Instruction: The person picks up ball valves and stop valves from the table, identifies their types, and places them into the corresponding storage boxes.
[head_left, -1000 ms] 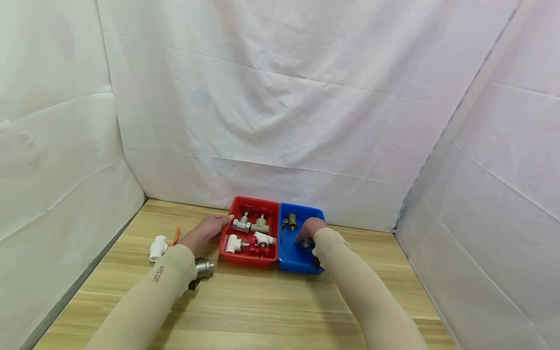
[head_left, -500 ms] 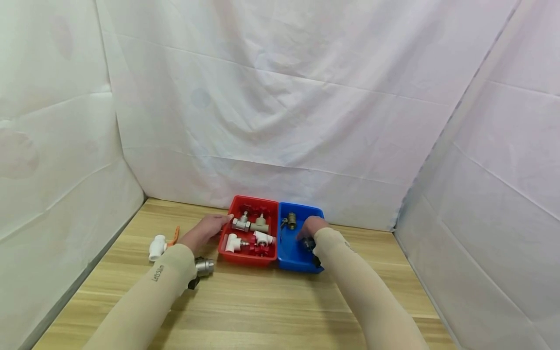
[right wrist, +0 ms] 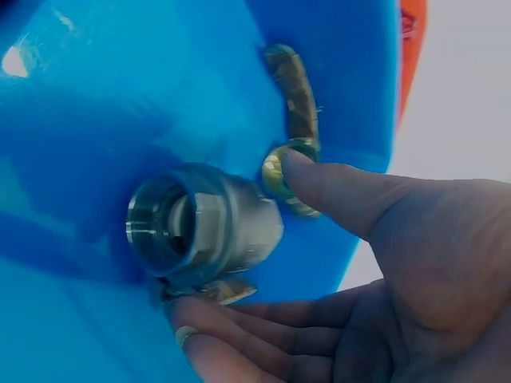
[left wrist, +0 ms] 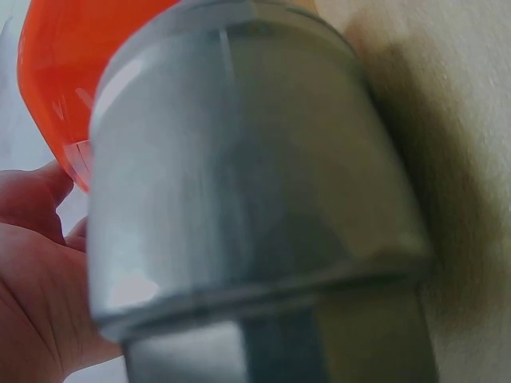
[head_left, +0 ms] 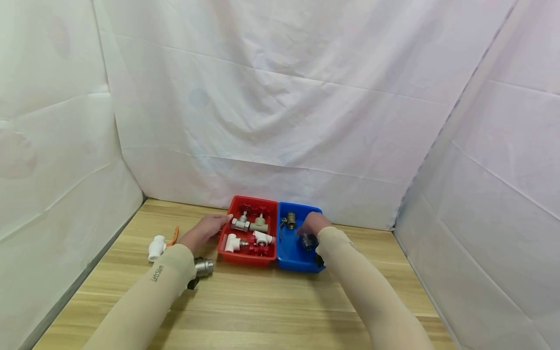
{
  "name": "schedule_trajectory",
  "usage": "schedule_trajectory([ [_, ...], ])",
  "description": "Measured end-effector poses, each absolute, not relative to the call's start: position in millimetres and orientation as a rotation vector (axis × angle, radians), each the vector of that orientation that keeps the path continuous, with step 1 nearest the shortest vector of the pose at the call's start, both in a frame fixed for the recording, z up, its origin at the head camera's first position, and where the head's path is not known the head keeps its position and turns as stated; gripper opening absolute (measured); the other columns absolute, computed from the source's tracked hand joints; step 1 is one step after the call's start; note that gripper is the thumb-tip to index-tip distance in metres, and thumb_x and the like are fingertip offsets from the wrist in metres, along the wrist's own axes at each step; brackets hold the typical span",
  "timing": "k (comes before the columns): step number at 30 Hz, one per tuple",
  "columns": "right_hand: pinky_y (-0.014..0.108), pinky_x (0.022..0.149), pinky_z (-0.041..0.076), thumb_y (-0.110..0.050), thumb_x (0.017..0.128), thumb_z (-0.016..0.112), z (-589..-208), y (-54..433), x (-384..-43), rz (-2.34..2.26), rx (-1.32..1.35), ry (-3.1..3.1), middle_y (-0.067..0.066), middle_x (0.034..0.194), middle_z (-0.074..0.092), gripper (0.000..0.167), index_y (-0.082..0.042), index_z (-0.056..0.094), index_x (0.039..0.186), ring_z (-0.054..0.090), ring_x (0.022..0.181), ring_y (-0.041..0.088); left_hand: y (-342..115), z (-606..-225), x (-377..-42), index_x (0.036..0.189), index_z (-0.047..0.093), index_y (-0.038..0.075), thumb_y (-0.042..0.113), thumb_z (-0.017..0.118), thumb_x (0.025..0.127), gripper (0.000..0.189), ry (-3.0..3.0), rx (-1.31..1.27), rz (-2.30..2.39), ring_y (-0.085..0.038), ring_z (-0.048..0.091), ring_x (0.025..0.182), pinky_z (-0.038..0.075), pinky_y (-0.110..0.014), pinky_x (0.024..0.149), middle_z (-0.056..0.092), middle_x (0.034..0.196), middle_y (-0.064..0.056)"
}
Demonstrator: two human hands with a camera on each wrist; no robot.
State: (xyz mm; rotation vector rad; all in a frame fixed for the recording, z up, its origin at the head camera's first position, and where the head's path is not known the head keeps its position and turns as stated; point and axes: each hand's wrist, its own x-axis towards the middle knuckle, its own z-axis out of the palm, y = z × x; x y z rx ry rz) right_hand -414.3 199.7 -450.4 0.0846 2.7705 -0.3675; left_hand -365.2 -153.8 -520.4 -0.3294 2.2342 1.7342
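Observation:
My right hand (head_left: 316, 223) is inside the blue bin (head_left: 290, 264), beside a silver metal valve (right wrist: 227, 227). In the right wrist view its thumb and fingers are spread apart, the fingertips close to the valve's lower side; whether they touch cannot be told. A brass valve (head_left: 291, 220) with a lever lies near the bin's far left side, partly behind the thumb in the right wrist view. My left hand (head_left: 207, 229) rests against the left rim of the red bin (head_left: 249, 260), fingers fairly straight. Another silver valve (left wrist: 247, 175) stands close under the left wrist.
Inside the red bin lie several valves, among them a white tee-shaped one (head_left: 233, 243), a chrome one (head_left: 240, 223) and a beige one (head_left: 259, 224). A white valve (head_left: 156, 248) with an orange handle lies left on the wooden table (head_left: 262, 311). White cloth walls surround the table.
My right hand has shifted slightly up and away from the silver valve in the blue bin, and more of that valve shows. The left hand stays at the red bin's rim.

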Motion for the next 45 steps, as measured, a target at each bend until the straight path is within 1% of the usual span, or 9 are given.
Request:
schedule_trajectory([
  [5, 0.036, 0.061, 0.061, -0.044, 0.106, 0.077, -434.1, 210.0, -407.3, -0.48, 0.017, 2.813, 0.012, 0.074, 0.071, 0.043, -0.002, 0.075, 0.093, 0.071, 0.063, 0.027, -151.9, -519.4, -364.4, 0.165, 0.05, 0.004, 0.049, 0.054, 0.117, 0.066, 2.265, -0.319, 1.716, -0.03, 0.067, 0.129, 0.062, -0.045, 0.1, 0.062, 0.153, -0.021],
  [10, 0.034, 0.053, 0.047, -0.043, 0.111, 0.069, -430.1, 229.2, -404.5, -0.619, -0.015, 2.885, 0.001, 0.057, 0.045, 0.056, -0.013, 0.053, 0.066, 0.052, 0.051, 0.02, -152.0, -519.9, -365.8, 0.165, 0.049, 0.004, 0.05, 0.053, 0.117, 0.067, 2.284, -0.323, 1.689, -0.031, 0.065, 0.132, 0.06, -0.047, 0.105, 0.061, 0.154, -0.021],
  [13, 0.036, 0.057, 0.044, -0.037, 0.112, 0.065, -435.3, 243.8, -401.4, -0.684, -0.021, 2.968, 0.001, 0.063, 0.043, 0.049, -0.013, 0.049, 0.073, 0.048, 0.056, 0.02, -152.3, -520.4, -366.5, 0.165, 0.05, 0.004, 0.05, 0.054, 0.116, 0.068, 2.286, -0.33, 1.682, -0.031, 0.065, 0.131, 0.059, -0.048, 0.106, 0.061, 0.154, -0.02],
  [16, 0.039, 0.062, 0.044, -0.032, 0.114, 0.061, -443.2, 257.1, -396.5, -0.753, 0.009, 3.016, 0.006, 0.074, 0.048, 0.036, -0.007, 0.053, 0.088, 0.051, 0.065, 0.024, -152.7, -521.5, -367.1, 0.165, 0.051, 0.004, 0.05, 0.054, 0.116, 0.067, 2.279, -0.331, 1.689, -0.031, 0.065, 0.131, 0.059, -0.047, 0.105, 0.062, 0.153, -0.02],
  [19, 0.04, 0.063, 0.046, -0.03, 0.116, 0.056, -454.4, 267.5, -393.2, -0.811, 0.049, 3.019, 0.01, 0.077, 0.053, 0.033, -0.003, 0.057, 0.097, 0.054, 0.068, 0.027, -153.8, -522.6, -367.2, 0.164, 0.051, 0.003, 0.05, 0.054, 0.116, 0.067, 2.281, -0.33, 1.69, -0.031, 0.065, 0.131, 0.059, -0.048, 0.105, 0.062, 0.153, -0.021],
  [26, 0.04, 0.067, 0.045, -0.03, 0.119, 0.048, -479.9, 277.4, -391.6, -0.907, 0.15, 2.995, 0.01, 0.078, 0.05, 0.035, -0.005, 0.055, 0.095, 0.053, 0.071, 0.028, -153.0, -522.0, -365.9, 0.164, 0.05, 0.002, 0.052, 0.054, 0.116, 0.07, 2.285, -0.338, 1.683, -0.033, 0.062, 0.135, 0.056, -0.051, 0.11, 0.06, 0.156, -0.022],
  [34, 0.039, 0.067, 0.044, -0.034, 0.119, 0.048, -492.4, 281.1, -394.4, -1.011, 0.229, 2.944, 0.006, 0.075, 0.045, 0.041, -0.008, 0.055, 0.088, 0.052, 0.072, 0.026, -151.4, -521.5, -367.2, 0.164, 0.052, 0.004, 0.051, 0.055, 0.115, 0.068, 2.294, -0.351, 1.675, -0.032, 0.061, 0.135, 0.055, -0.052, 0.112, 0.06, 0.155, -0.02],
  [41, 0.039, 0.07, 0.047, -0.041, 0.119, 0.046, -501.9, 285.5, -388.9, -1.095, 0.227, 2.956, 0.007, 0.081, 0.053, 0.049, 0.0, 0.069, 0.107, 0.056, 0.078, 0.027, -151.0, -520.7, -366.2, 0.165, 0.05, 0.005, 0.05, 0.055, 0.116, 0.068, 2.283, -0.341, 1.688, -0.031, 0.064, 0.132, 0.058, -0.05, 0.108, 0.061, 0.155, -0.02],
  [45, 0.037, 0.065, 0.043, -0.04, 0.118, 0.045, -512.0, 287.1, -388.0, -1.176, 0.225, 2.943, 0.005, 0.075, 0.048, 0.047, -0.006, 0.059, 0.089, 0.052, 0.072, 0.025, -151.3, -521.0, -365.8, 0.164, 0.051, 0.004, 0.051, 0.055, 0.115, 0.068, 2.281, -0.343, 1.69, -0.031, 0.064, 0.131, 0.059, -0.049, 0.107, 0.061, 0.154, -0.02],
])
